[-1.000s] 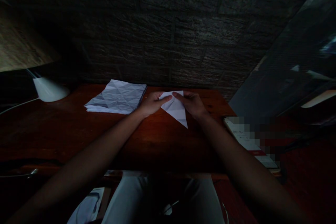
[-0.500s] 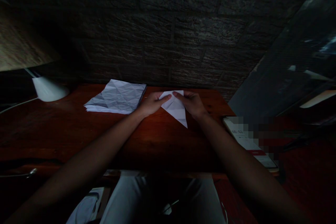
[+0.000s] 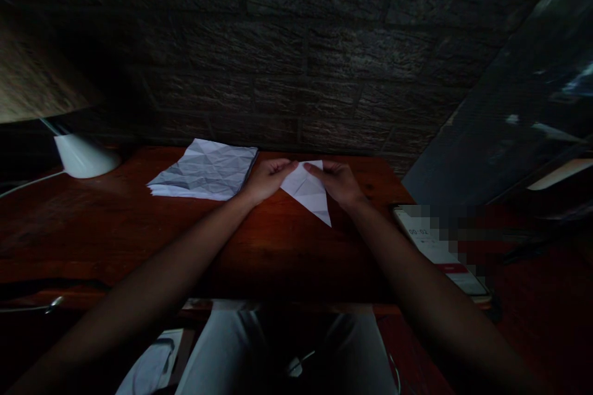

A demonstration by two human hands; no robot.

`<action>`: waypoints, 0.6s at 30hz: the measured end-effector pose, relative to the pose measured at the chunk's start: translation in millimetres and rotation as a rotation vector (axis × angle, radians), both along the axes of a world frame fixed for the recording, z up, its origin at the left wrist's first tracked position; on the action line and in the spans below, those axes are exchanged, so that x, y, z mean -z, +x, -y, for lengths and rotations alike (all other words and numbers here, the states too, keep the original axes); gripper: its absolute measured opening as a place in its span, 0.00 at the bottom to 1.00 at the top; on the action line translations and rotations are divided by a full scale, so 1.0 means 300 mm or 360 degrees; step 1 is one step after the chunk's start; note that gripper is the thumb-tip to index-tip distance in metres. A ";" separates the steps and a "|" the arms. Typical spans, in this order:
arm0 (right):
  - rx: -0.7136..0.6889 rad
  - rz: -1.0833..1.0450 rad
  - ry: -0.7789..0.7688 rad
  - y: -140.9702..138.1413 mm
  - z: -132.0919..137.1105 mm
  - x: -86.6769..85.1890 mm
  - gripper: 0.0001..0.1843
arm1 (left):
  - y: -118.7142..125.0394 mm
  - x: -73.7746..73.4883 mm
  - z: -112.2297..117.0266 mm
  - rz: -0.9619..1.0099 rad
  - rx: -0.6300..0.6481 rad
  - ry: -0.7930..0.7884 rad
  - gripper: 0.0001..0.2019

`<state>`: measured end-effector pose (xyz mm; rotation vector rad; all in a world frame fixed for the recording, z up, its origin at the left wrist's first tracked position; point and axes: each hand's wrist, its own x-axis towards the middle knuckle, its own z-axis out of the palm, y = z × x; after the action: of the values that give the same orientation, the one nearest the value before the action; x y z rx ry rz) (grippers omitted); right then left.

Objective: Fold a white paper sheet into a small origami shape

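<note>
A folded sheet of white paper (image 3: 306,190) is held just over the wooden table, its narrow point hanging toward me. My left hand (image 3: 269,179) pinches the paper's top left edge, thumb against the upper rim. On the opposite side my right hand (image 3: 341,182) grips the top right corner, with the thumb on the front face and the fingers behind, partly hidden. Faint crease lines cross the paper. To the left of my left hand lies a stack of creased white paper sheets (image 3: 208,170).
The wooden table (image 3: 278,247) meets a dark brick wall (image 3: 278,49). A lamp with a white base (image 3: 86,155) stands at the far left. At the right edge lies a phone (image 3: 440,241), its screen partly blurred out. A grey panel (image 3: 467,117) leans beyond it.
My left thumb has slid up from the paper's front face to its top edge, baring more of the sheet. My right hand keeps nearly the same place.
</note>
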<state>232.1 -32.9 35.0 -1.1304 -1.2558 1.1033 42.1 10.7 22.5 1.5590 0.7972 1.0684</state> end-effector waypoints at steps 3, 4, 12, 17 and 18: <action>-0.0022 -0.0046 0.0004 -0.005 0.001 -0.002 0.19 | -0.005 -0.002 -0.004 -0.0013 0.0073 0.0031 0.20; -0.0032 -0.0058 0.0000 -0.006 0.002 -0.003 0.19 | -0.005 -0.003 -0.004 -0.0019 0.0102 0.0042 0.20; 0.0033 -0.0026 -0.0020 0.015 -0.003 -0.007 0.20 | 0.002 -0.016 0.016 -0.0056 0.0352 0.0004 0.16; -0.0008 -0.0017 -0.0020 0.011 -0.002 -0.007 0.21 | 0.001 -0.001 0.015 -0.0207 0.0260 -0.0010 0.19; -0.0007 -0.0015 -0.0030 0.009 -0.001 -0.008 0.21 | 0.000 0.002 0.012 -0.0232 0.0241 0.0011 0.20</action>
<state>234.8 -32.7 37.3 -1.1361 -1.2432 1.1245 42.1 7.1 21.8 1.6898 0.7605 0.8563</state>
